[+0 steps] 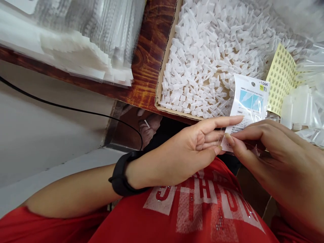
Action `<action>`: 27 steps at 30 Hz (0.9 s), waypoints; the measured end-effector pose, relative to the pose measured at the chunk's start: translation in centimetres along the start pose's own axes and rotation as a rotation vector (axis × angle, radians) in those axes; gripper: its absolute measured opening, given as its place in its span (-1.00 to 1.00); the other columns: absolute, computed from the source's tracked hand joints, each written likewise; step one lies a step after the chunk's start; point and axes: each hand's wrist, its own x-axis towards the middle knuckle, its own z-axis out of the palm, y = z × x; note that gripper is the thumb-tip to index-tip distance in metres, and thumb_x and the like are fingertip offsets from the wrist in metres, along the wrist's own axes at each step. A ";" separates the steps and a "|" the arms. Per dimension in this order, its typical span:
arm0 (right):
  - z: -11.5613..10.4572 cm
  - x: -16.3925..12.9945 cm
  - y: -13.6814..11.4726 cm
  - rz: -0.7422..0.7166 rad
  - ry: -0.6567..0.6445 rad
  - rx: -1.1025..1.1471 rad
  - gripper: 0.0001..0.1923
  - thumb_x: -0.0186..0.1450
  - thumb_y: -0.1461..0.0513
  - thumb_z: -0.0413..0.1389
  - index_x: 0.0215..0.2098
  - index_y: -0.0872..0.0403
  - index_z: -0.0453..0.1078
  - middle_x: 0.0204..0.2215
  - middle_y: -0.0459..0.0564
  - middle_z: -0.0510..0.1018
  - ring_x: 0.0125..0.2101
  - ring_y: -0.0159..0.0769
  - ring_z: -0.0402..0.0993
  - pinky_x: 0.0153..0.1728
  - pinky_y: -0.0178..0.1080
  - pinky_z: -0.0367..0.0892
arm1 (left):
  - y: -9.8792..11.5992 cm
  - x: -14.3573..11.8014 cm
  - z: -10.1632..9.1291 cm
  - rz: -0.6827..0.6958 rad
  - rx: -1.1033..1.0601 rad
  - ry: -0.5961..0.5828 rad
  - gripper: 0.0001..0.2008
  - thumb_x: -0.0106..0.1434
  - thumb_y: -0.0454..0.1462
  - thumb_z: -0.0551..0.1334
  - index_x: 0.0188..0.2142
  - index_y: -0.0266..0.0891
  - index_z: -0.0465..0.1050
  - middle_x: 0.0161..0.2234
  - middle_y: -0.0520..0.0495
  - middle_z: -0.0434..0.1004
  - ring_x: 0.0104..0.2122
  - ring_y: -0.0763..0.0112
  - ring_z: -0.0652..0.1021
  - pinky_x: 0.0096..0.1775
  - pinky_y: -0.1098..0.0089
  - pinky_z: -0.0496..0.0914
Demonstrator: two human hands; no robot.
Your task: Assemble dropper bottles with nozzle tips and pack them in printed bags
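Both hands hold a clear plastic packet with a printed white card [249,113], which has blue pictures, small text and a hang hole at its top. My left hand [193,145], wearing a black wristband, has its thumb and curled fingers at the packet's lower left corner. Its index finger stretches across the card's face. My right hand [275,152] pinches the packet's lower edge between thumb and index finger, and its other fingers are curled under, partly hidden. The packet is tilted over the near edge of a cardboard box full of small white plastic nozzle tips [199,60].
The cardboard box [159,84] stands on a brown wood-grain table [152,37]. Stacked clear bags with white cards [83,44] lie at the upper left. A yellow sticker sheet [279,79] and clear plastic pieces [306,101] are at the right. A black cable [76,108] hangs at the left.
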 end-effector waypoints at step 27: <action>0.3 -0.1 -0.1 0.011 0.047 -0.029 -0.93 0.44 0.29 0.24 -0.23 0.01 0.48 -0.34 -0.10 0.64 -0.38 -0.34 0.60 -0.39 -0.22 0.38 | -0.6 -0.1 0.5 0.042 0.104 0.085 -0.50 0.52 -0.38 0.21 0.41 -0.21 0.34 0.18 -0.11 0.69 0.27 0.30 0.58 0.26 0.41 0.45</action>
